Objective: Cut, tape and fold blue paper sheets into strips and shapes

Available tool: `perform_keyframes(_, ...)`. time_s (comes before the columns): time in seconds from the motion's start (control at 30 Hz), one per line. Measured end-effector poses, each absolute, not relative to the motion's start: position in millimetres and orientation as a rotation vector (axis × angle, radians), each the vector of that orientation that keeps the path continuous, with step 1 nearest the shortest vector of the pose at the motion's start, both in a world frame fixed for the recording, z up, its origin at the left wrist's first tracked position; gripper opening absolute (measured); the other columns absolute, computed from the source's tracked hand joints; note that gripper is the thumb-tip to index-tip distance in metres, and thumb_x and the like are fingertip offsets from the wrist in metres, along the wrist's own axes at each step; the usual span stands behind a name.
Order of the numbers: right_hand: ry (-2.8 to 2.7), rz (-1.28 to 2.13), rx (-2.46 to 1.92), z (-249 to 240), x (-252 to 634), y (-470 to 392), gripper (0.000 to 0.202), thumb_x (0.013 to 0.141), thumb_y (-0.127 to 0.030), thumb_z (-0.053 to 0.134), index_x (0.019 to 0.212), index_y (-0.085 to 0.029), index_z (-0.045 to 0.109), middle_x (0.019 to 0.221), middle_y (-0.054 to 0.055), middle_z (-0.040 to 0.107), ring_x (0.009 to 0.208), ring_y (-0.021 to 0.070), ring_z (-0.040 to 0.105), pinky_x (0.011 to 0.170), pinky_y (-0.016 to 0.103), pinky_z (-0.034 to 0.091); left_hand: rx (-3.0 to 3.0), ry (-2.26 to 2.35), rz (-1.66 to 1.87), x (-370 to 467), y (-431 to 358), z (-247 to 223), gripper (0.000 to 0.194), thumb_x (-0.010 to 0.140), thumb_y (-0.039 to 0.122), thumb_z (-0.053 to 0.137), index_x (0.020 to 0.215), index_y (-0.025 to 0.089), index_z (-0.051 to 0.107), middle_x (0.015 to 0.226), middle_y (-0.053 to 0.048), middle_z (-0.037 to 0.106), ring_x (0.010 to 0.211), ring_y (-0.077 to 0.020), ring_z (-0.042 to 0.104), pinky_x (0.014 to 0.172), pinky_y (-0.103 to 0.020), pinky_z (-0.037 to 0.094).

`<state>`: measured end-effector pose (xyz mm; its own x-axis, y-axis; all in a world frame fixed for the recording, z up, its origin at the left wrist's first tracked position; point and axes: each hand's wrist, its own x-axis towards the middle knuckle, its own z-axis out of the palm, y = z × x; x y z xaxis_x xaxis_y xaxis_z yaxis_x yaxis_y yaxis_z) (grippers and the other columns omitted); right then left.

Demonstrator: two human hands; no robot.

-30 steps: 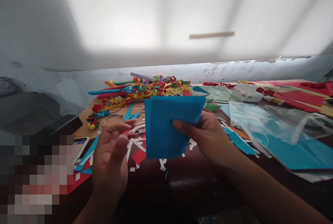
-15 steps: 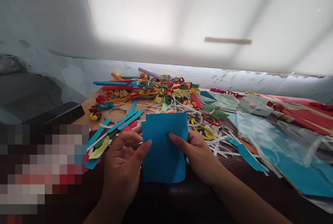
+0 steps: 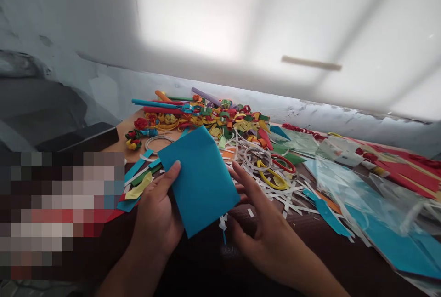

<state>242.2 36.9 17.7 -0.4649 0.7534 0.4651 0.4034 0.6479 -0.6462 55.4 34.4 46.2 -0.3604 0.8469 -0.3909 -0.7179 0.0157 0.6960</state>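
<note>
The blue paper point(image 3: 201, 184) tilts above the table point(image 3: 330, 248), pinched now in my left hand's point(image 3: 158, 214) grip, while my right hand point(image 3: 267, 223) has taken its thumb off and spreads wide beside the right corner, so the left, I judge, bears it alone.

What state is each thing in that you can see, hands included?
Blue paper: held up, tilted; whether it is folded or several layers, I can't tell.
Left hand: closed on the blue paper's left side, thumb in front.
Right hand: open, fingers by the paper's right edge.
White strips: cut, scattered.
Purple tube: rolled up.
Clear plastic: wrinkled.
Blue sheet at right: flat, partly under plastic.
</note>
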Motion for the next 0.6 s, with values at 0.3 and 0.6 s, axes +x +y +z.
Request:
perform_keyframes(0.3,-1.704,0.016,-0.739,-0.2,229.4,46.1,0.058,0.090,-0.014,0.069,0.142,-0.038,0.062,0.120,0.002,0.078,0.097,0.0281,0.079,0.080,0.037,0.065,0.508,0.733,1.494,57.3,24.9,34.0,0.035,0.061,0.028,0.096,0.089,0.015,0.080,0.091,-0.011,0.083,0.105,-0.0385,0.076,0.088,-0.047,0.065)
perform_keyframes(0.6,-1.410,0.518,-1.003,-3.6,220.9,26.7,0.029,0.083,-0.020,0.072,0.106,-0.033,0.083,0.099,0.002,0.083,0.088,0.0303,0.079,0.076,0.043,0.066,0.424,0.759,1.630,53.3,30.3,30.1,0.033,0.048,0.022,0.100,0.068,0.015,0.076,0.076,-0.006,0.081,0.082,-0.0285,0.078,0.077,-0.038,0.066)
